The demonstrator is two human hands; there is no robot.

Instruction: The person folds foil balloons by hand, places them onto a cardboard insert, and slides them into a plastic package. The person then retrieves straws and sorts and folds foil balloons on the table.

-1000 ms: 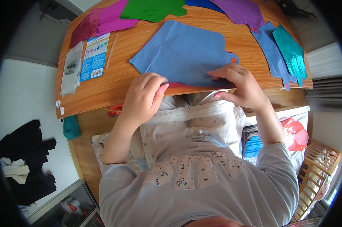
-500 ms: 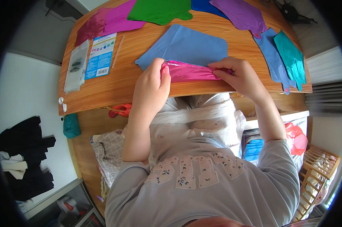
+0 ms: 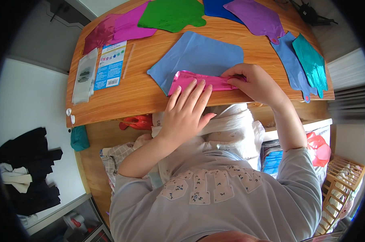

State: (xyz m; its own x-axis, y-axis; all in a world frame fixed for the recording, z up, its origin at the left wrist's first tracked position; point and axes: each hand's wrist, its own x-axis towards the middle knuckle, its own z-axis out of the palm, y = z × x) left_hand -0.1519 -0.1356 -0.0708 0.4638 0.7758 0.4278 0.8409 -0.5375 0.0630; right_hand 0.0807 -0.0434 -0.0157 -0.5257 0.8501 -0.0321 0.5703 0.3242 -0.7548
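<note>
A shiny pink foil balloon point(image 3: 202, 82), folded into a narrow strip, lies at the table's near edge. It overlaps the lower part of a flat blue foil balloon point(image 3: 202, 52). My left hand point(image 3: 182, 113) is open, its outstretched fingertips resting on the left part of the pink strip. At the strip's other end, my right hand point(image 3: 257, 82) pinches the pink foil between thumb and fingers. The part of the strip inside that pinch is hidden.
Along the wooden table's point(image 3: 138, 88) far side lie flat magenta point(image 3: 130, 24), green point(image 3: 170, 14) and purple point(image 3: 257, 16) foil balloons. Slim blue point(image 3: 291, 64) and teal point(image 3: 311, 60) ones lie right. A printed card point(image 3: 109, 66) and a clear plastic bag point(image 3: 84, 76) lie left.
My left hand has let go of the strip's left end and now lies spread over its front. The pink strip sits flatter on the table. My right hand keeps its pinch.
</note>
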